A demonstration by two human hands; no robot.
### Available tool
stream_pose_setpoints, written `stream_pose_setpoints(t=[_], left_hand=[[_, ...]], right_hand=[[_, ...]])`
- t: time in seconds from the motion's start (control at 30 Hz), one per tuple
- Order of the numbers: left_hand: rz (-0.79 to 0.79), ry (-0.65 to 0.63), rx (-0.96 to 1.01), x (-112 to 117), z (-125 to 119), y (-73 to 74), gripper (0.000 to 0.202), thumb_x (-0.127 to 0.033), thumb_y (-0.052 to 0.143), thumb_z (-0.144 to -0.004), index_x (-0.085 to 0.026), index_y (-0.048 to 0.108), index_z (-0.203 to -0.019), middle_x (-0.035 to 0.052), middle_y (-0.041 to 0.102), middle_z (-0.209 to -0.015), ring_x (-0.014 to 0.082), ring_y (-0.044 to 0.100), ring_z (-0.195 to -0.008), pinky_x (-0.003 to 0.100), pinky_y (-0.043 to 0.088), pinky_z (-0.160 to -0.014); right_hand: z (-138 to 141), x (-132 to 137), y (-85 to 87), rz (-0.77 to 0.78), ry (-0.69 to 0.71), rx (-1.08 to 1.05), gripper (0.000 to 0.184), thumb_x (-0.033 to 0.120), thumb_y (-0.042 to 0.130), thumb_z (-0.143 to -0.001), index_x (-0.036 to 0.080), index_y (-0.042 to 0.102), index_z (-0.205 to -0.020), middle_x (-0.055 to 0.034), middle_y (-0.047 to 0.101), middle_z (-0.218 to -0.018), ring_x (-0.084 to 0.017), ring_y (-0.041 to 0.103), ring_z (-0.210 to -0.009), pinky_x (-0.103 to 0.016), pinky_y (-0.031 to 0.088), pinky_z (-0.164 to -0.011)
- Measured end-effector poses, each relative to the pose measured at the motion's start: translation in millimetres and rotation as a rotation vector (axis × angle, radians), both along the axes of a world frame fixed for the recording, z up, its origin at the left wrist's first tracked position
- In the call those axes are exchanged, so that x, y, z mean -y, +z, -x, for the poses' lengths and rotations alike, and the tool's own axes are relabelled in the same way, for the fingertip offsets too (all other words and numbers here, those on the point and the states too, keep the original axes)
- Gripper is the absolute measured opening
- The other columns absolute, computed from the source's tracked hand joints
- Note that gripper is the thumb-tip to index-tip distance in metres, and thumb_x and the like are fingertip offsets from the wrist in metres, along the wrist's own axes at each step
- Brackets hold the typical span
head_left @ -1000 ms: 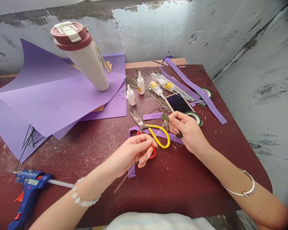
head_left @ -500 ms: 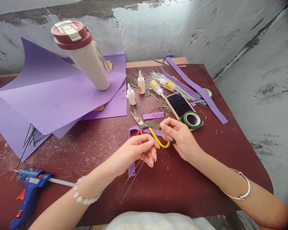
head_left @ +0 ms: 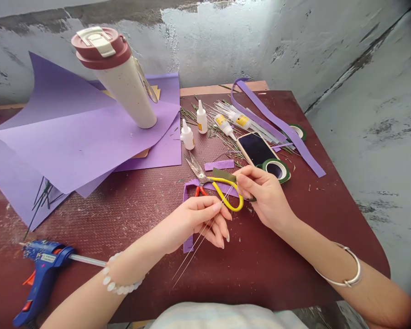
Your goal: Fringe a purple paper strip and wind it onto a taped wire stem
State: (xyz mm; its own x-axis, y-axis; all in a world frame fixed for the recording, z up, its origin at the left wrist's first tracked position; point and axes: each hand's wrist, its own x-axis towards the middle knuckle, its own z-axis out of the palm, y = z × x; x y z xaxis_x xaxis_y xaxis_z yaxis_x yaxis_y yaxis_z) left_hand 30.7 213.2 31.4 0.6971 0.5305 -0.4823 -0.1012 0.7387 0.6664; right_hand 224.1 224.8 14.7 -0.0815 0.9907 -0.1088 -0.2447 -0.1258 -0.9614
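- Pinching thin wires [head_left: 195, 250] between thumb and forefinger, the left hand [head_left: 205, 217] leaves its other fingers loosely spread.
- Thumb and forefinger closed, the right hand [head_left: 267, 196] grips a green tape strip [head_left: 223, 174] near the wires' upper ends.
- Scissors [head_left: 200, 177] lie just beyond the left hand.

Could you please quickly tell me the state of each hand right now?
Left hand: closed in a pinch, holding thin wires.
Right hand: closed, holding green tape.
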Motion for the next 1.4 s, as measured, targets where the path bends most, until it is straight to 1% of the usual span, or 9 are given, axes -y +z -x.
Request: stream_pose_setpoints(t=[0.23, 0.37, 0.43, 0.53, 0.67, 0.77, 0.9, 1.03, 1.4], left_hand=[[0.003, -0.037, 0.006, 2, 0, -0.9, 0.028, -0.038, 0.056, -0.094, -0.013, 0.066, -0.087, 0.0078, 0.072, -0.075, 0.0166, 0.071, -0.068, 0.029, 0.059, -0.070], [-0.121, -0.085, -0.059, 0, 0, 0.5, 0.034, -0.040, 0.049, -0.098, -0.012, 0.069, -0.095, 0.0134, 0.075, -0.096, 0.0184, 0.072, -0.091, 0.029, 0.055, -0.086], [-0.172, -0.010, -0.075, 0, -1, 0.5, 0.030, -0.039, 0.054, -0.096, -0.014, 0.068, -0.101, 0.0122, 0.074, -0.104, 0.0180, 0.071, -0.096, 0.027, 0.054, -0.086], [-0.175, 0.152, -0.040, 0, -3, 1.0, 0.023, -0.035, 0.065, -0.090, -0.014, 0.066, -0.099, 0.0049, 0.072, -0.085, 0.0132, 0.069, -0.072, 0.024, 0.055, -0.069], [-0.103, 0.239, 0.004, 3, -5, 4.8, 0.021, -0.031, 0.070, -0.085, -0.012, 0.063, -0.087, -0.0029, 0.060, -0.059, 0.0054, 0.052, -0.042, 0.017, 0.044, -0.045], [-0.068, 0.252, 0.037, 3, -5, 6.4, 0.018, -0.028, 0.069, -0.086, -0.011, 0.062, -0.088, -0.0030, 0.060, -0.058, 0.0053, 0.053, -0.041, 0.016, 0.045, -0.043], [-0.049, 0.228, 0.072, 2, -3, 3.9, 0.017, -0.027, 0.069, -0.087, -0.010, 0.064, -0.088, -0.0009, 0.064, -0.064, 0.0066, 0.058, -0.044, 0.016, 0.050, -0.046], [-0.040, 0.212, 0.083, 0, -2, 2.1, 0.017, -0.027, 0.069, -0.087, -0.010, 0.066, -0.088, 0.0006, 0.066, -0.067, 0.0066, 0.061, -0.046, 0.015, 0.052, -0.048], [-0.043, 0.211, 0.115, -2, -1, 1.6, 0.018, -0.028, 0.070, -0.087, -0.010, 0.066, -0.088, 0.0000, 0.066, -0.066, 0.0078, 0.063, -0.047, 0.016, 0.053, -0.049]], right_hand=[[-3, -1, 3.7, 0.019, -0.036, -0.013, 0.020, 0.038, 0.078, -0.080, 0.021, 0.069, -0.074, 0.0053, 0.042, -0.055, -0.010, 0.031, -0.052, -0.026, 0.026, -0.050], [1, 2, 3.2, 0.003, -0.007, -0.016, 0.022, 0.035, 0.075, -0.084, 0.020, 0.066, -0.070, 0.0054, 0.043, -0.055, -0.009, 0.033, -0.052, -0.025, 0.027, -0.050], [6, 5, 2.3, 0.016, 0.037, -0.016, 0.023, 0.035, 0.075, -0.085, 0.020, 0.065, -0.070, 0.0056, 0.044, -0.055, -0.009, 0.034, -0.051, -0.024, 0.027, -0.049], [15, 11, 0.3, 0.037, 0.115, -0.028, 0.022, 0.036, 0.074, -0.086, 0.020, 0.065, -0.073, 0.0058, 0.046, -0.056, -0.008, 0.035, -0.051, -0.024, 0.028, -0.049], [19, 14, -2.6, 0.044, 0.153, -0.055, 0.018, 0.034, 0.074, -0.086, 0.020, 0.069, -0.076, 0.0056, 0.050, -0.058, -0.008, 0.037, -0.052, -0.023, 0.031, -0.051], [17, 11, -5.1, 0.044, 0.168, -0.080, 0.010, 0.030, 0.075, -0.085, 0.022, 0.073, -0.080, 0.0041, 0.058, -0.066, -0.008, 0.044, -0.057, -0.022, 0.036, -0.055], [10, 4, -8.8, -0.033, 0.189, -0.070, 0.006, 0.025, 0.079, -0.080, 0.023, 0.076, -0.075, 0.0009, 0.061, -0.085, -0.011, 0.057, -0.081, -0.022, 0.045, -0.075], [4, -1, -11.0, -0.077, 0.175, -0.041, 0.006, 0.022, 0.080, -0.079, 0.024, 0.077, -0.074, -0.0003, 0.061, -0.095, -0.014, 0.058, -0.096, -0.024, 0.045, -0.089], [-4, 0, -7.0, 0.030, 0.220, -0.069, 0.008, 0.028, 0.075, -0.086, 0.021, 0.071, -0.082, 0.0035, 0.061, -0.070, -0.008, 0.052, -0.058, -0.021, 0.042, -0.058]])
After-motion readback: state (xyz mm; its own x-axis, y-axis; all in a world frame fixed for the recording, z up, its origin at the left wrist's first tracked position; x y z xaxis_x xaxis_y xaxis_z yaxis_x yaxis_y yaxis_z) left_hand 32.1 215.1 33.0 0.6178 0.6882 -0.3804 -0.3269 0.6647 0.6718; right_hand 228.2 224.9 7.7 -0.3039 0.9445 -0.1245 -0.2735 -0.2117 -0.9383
